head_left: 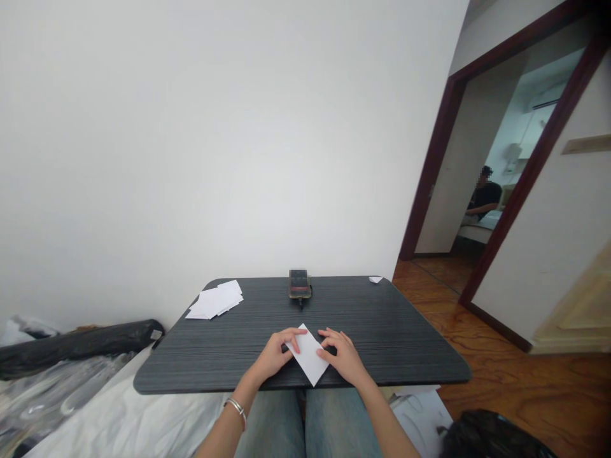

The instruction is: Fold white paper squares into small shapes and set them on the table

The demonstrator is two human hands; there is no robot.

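A small white sheet of paper point(310, 364), diamond-shaped from this angle, is between my hands at the near edge of the dark table point(382, 331). My left hand point(277, 353) holds its upper left edge, index finger on top and thumb close by. On the other side, my right hand point(344, 359) pinches the right corner between thumb and fingers, the remaining fingers curled loosely. The paper's lowest corner points toward me, about level with the table edge. Whether it is one layer or folded, I cannot tell.
Several white sheets point(217, 300) lie in a loose pile at the table's left. A phone-like device point(299, 284) with a cable stands at the back, and a small white paper piece point(375, 279) lies back right. A person point(484, 194) sits beyond the doorway.
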